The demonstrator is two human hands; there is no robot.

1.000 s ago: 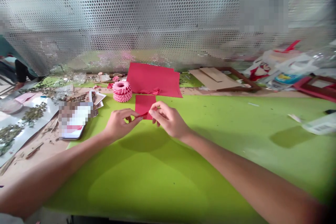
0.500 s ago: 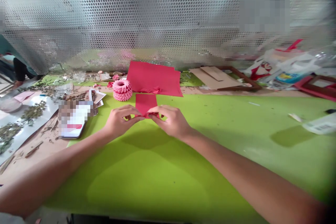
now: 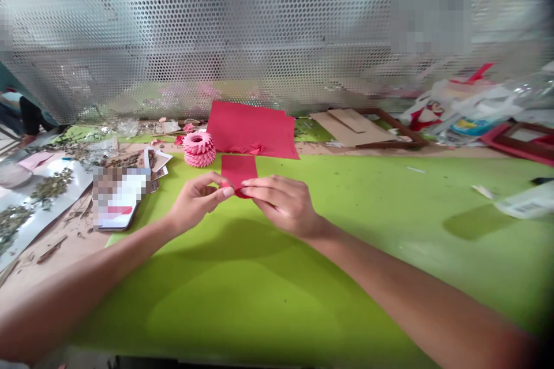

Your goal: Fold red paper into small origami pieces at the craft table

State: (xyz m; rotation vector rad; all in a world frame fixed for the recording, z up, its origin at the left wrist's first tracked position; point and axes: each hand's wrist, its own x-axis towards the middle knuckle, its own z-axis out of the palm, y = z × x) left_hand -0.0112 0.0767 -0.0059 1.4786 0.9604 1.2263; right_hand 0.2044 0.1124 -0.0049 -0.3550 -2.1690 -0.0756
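Note:
My left hand point(image 3: 198, 200) pinches a small folded piece of red paper point(image 3: 243, 194) between thumb and forefinger. From the other side, my right hand point(image 3: 283, 203) has its fingertips closed on the same piece, hiding much of it. Just beyond the fingers lies a flat red paper rectangle point(image 3: 239, 167) on the green tabletop point(image 3: 277, 294); whether it is joined to the held piece I cannot tell. Behind it are small folded red pieces point(image 3: 256, 149) on a large red sheet point(image 3: 251, 124). A pink ring-shaped stack of folded paper point(image 3: 199, 150) stands to the left.
On the left are a phone point(image 3: 123, 199), small photo cards point(image 3: 156, 160) and dried plant bits point(image 3: 52, 190) on white sheeting. Cardboard point(image 3: 352, 127), a brown frame point(image 3: 407, 134) and plastic bags point(image 3: 471, 109) lie at the back right. A perforated metal screen point(image 3: 268, 29) rises behind.
My right hand has turned, its fingers now lying flatter and closer together over the small red piece. The left hand keeps its pinch. The whole view has shifted slightly.

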